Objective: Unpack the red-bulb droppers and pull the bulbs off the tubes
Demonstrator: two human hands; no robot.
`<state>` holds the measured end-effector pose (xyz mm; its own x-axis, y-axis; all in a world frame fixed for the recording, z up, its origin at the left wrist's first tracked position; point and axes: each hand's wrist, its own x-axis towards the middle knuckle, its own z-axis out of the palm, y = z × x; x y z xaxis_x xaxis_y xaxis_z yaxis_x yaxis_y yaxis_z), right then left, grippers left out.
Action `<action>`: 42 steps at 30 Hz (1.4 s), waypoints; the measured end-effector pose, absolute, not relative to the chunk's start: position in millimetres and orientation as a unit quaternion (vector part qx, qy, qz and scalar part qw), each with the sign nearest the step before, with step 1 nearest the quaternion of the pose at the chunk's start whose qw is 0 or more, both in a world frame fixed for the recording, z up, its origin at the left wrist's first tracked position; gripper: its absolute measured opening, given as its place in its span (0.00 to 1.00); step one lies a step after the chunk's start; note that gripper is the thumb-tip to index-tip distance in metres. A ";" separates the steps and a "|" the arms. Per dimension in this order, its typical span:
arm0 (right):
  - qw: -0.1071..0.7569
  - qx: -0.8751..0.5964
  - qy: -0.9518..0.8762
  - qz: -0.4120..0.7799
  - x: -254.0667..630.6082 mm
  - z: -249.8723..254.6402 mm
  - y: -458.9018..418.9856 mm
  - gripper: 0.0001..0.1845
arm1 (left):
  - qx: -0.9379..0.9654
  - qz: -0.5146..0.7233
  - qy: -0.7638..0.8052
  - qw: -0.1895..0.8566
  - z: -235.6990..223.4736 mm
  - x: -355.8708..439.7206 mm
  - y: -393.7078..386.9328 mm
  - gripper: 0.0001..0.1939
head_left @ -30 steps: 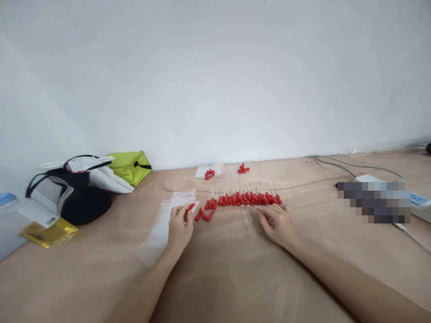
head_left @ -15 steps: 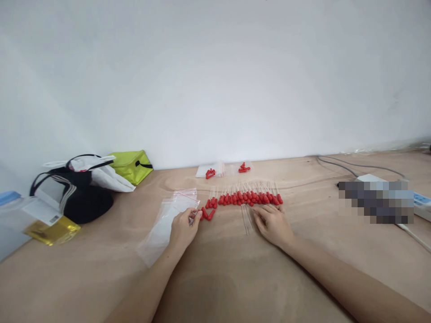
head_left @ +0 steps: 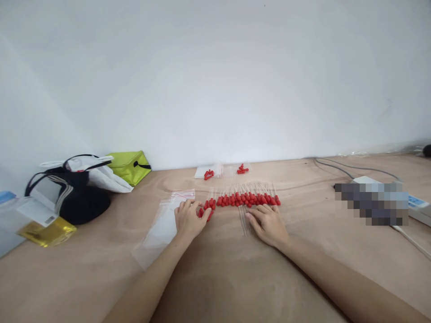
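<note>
Currently, the left hand [head_left: 188, 219] lies flat with fingers [head_left: 204, 213] released, touching loose red caps [head_left: 208, 207] beside clear bags [head_left: 160, 229]. The right hand [head_left: 267, 223], fingers spread, rests just below the red-capped dropper row [head_left: 248, 198], mid-surface [head_left: 235, 278].

Left hand [head_left: 189, 220] flat on table [head_left: 235, 278], fingertips touching loose droppers [head_left: 207, 208]. Stack of plastic bags [head_left: 161, 226] just left of its fingers. Row of droppers [head_left: 248, 199] just beyond right hand [head_left: 267, 222] fingertips. Bare tubes [head_left: 243, 220] between both hands. Two small dropper piles [head_left: 225, 171] farther behind. Bags [head_left: 84, 184] well left; power strip [head_left: 419, 207] well right.
</note>
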<state>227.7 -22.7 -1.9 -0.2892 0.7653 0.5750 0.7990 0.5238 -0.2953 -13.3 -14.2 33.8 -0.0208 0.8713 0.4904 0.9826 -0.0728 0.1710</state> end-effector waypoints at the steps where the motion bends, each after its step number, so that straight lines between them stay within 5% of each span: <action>1: 0.356 -0.487 -0.797 -0.022 228.3 -2.8 -21.3 0.16 | -0.689 -0.241 -0.676 0.106 35.4 -9.0 -9.7 0.11; 8: 0.402 -0.486 -0.775 -0.030 230.7 -6.0 -17.3 0.16 | -0.666 -0.255 -0.697 0.074 32.0 3.2 18.4 0.12; 18: 0.468 -0.442 -0.765 -0.021 234.1 -10.5 -16.3 0.12 | -0.693 -0.438 -0.567 0.086 21.9 -11.6 -19.5 0.11; 24: 0.422 -0.366 -0.829 -0.033 230.7 -2.0 -27.2 0.25 | -0.827 -0.377 -0.413 0.060 17.3 -2.3 -53.3 0.06; 33: 0.361 -0.320 -0.874 -0.057 225.0 -0.4 -29.5 0.10 | -0.854 -0.361 -0.371 0.049 19.5 5.5 -51.4 0.04; 42: 0.374 -0.291 -0.880 -0.035 218.4 3.9 -36.1 0.10 | -0.885 -0.307 -0.349 0.016 19.8 8.0 -50.9 0.10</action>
<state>218.4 -36.1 3.9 -0.5510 0.4867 0.6779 0.5386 0.8279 -0.1566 8.0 -50.9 19.8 0.5684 0.6077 0.5547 0.6277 -0.7561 0.1851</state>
